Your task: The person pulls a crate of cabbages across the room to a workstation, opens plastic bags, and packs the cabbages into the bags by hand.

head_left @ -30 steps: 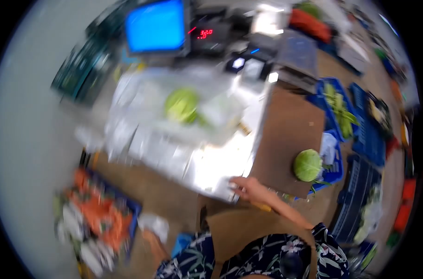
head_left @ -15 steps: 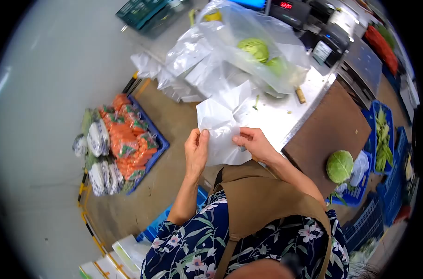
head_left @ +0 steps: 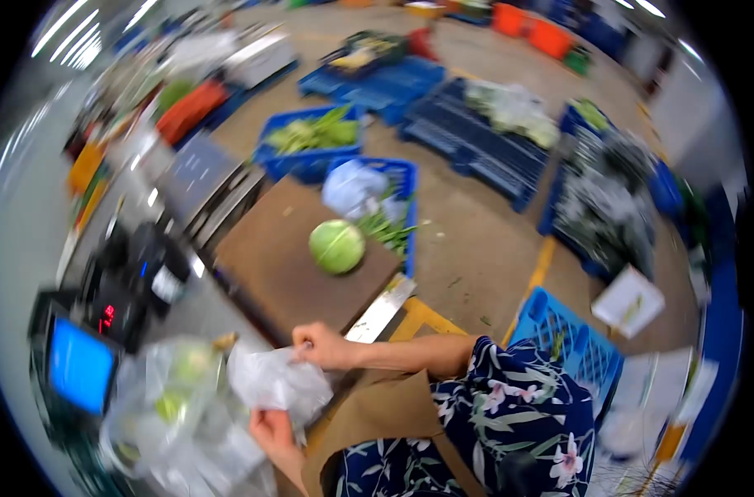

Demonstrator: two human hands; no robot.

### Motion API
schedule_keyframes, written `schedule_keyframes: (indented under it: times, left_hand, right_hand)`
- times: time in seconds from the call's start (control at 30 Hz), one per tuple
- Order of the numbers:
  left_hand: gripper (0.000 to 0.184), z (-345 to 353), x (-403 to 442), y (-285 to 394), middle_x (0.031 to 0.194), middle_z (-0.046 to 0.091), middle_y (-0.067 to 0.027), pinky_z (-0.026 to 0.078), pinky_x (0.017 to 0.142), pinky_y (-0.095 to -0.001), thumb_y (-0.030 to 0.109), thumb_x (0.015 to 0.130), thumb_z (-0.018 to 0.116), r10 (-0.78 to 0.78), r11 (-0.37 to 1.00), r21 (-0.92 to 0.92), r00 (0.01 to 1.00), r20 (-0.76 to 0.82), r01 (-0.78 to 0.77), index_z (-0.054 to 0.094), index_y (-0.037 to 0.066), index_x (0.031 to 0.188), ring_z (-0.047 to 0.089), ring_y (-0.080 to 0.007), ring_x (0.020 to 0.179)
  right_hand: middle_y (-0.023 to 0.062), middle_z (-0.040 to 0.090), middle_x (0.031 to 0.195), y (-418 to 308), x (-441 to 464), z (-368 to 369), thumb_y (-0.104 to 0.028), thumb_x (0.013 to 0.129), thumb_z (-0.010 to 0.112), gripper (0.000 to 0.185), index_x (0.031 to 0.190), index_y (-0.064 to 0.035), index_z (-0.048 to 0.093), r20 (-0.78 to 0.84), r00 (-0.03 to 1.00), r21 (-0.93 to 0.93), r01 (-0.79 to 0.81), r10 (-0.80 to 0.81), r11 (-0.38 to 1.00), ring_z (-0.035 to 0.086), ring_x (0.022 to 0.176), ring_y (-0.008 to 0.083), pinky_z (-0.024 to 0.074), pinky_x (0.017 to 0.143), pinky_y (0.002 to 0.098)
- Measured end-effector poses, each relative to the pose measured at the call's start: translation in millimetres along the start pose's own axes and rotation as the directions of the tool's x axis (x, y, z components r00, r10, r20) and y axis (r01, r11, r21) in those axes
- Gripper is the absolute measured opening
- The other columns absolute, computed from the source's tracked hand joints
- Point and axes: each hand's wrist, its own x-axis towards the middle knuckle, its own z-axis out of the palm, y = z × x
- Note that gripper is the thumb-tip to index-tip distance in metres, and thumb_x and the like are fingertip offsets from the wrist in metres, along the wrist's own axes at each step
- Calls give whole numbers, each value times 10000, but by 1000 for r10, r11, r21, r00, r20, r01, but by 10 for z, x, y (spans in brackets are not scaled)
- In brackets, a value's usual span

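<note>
Between my hands is a thin white plastic bag (head_left: 273, 377), crumpled and blurred. My right hand (head_left: 323, 346) is closed on its upper edge, fingers pinched together. Lower down, my left hand (head_left: 273, 435) grips the near side of the same bag. Just beyond my right hand, a round green cabbage (head_left: 337, 246) rests on a brown board (head_left: 281, 257), apart from both hands. To the left, a clear bag with green cabbages inside (head_left: 174, 406) lies on the metal counter.
A blue screen (head_left: 80, 364) and a device with red digits (head_left: 112, 315) stand at left. Beyond the board are blue crates of leafy greens (head_left: 310, 137) and a blue pallet (head_left: 476, 141). A light-blue crate (head_left: 567, 340) sits on the floor at right.
The view has swung to the right, bringing the board, cabbage and floor crates toward the middle. Both hands still hold the plastic bag, which now looks more bunched up.
</note>
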Motion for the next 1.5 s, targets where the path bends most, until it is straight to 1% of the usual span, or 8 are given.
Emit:
schedule_keyframes:
  times: [0.17, 0.3, 0.8, 0.9, 1.23, 1.33, 1.4, 1.5]
  left_hand:
    - [278, 462, 22, 106, 981, 622, -94, 477, 812, -341, 234, 887, 552, -171, 973, 157, 985, 10, 168, 571, 1, 1038, 589, -197, 890]
    - [192, 697, 208, -19, 668, 530, 20, 375, 514, -226, 211, 868, 599, 296, 580, 745, 937, 185, -330, 619, 22, 844, 466, -89, 581]
    - [331, 656, 410, -429, 808, 577, -117, 487, 649, -349, 61, 706, 712, 69, -583, 400, 448, 892, -707, 575, 33, 1005, 586, -283, 740]
    - [233, 292, 620, -352, 815, 583, -84, 495, 536, -310, 94, 775, 669, -129, -44, 994, 988, 89, -95, 567, -4, 960, 594, -221, 686]
    - [291, 351, 738, -335, 969, 616, -102, 517, 752, -351, 87, 815, 596, -391, 744, 645, 897, 205, 176, 559, -18, 1083, 602, -207, 844]
    - [354, 326, 990, -415, 1073, 589, -135, 465, 864, -443, 86, 798, 576, -405, 893, 364, 826, 393, 264, 525, -16, 1133, 572, -270, 977]
    - [380, 369, 1156, -509, 1091, 584, -130, 451, 873, -478, 125, 800, 583, -372, 927, 187, 847, 380, 324, 514, -10, 1148, 569, -286, 986]
    - [338, 695, 1307, -682, 1085, 590, -105, 453, 838, -495, 232, 868, 549, -475, 828, 415, 865, 159, 378, 516, 43, 1146, 545, -286, 1025]
  right_hand:
    - [39, 512, 549, 1030, -654, -746, -129, 788, 656, 206, 697, -28, 501, -271, 827, 208, -450, 493, 868, 484, 517, 106, 390, 437, 291]
    - [218, 402, 1288, -50, -1247, -896, -363, 655, 762, 925, 1378, -60, 271, -49, 918, -518, -359, 392, 776, 422, 1186, 358, 373, 964, 405]
    - [163, 635, 830, -491, -861, -722, -21, 713, 627, 309, 1011, -6, 548, -704, 709, -236, -277, 33, 931, 623, 770, 298, 486, 669, 348]
    - [73, 626, 816, 49, -693, -941, -103, 734, 692, 316, 983, 14, 537, -680, 700, 125, -182, 218, 975, 589, 734, 147, 471, 649, 296]
    - [136, 640, 847, 582, -622, -1774, -105, 627, 676, 348, 937, 30, 595, -244, 807, -706, -528, 538, 473, 613, 776, 214, 491, 683, 367]
    - [120, 641, 790, 348, -399, -1872, -72, 675, 642, 245, 899, 22, 608, -291, 849, -104, -485, 440, 868, 625, 751, 231, 510, 689, 376]
    - [97, 614, 885, 378, -180, -2030, -22, 773, 575, 172, 943, -11, 595, -70, 774, 773, -356, 629, 525, 610, 796, 203, 517, 716, 365]
    - [88, 592, 960, 543, -81, -2230, -17, 787, 552, 199, 984, -26, 579, 60, 760, 885, -340, 647, 318, 589, 847, 207, 504, 754, 371]
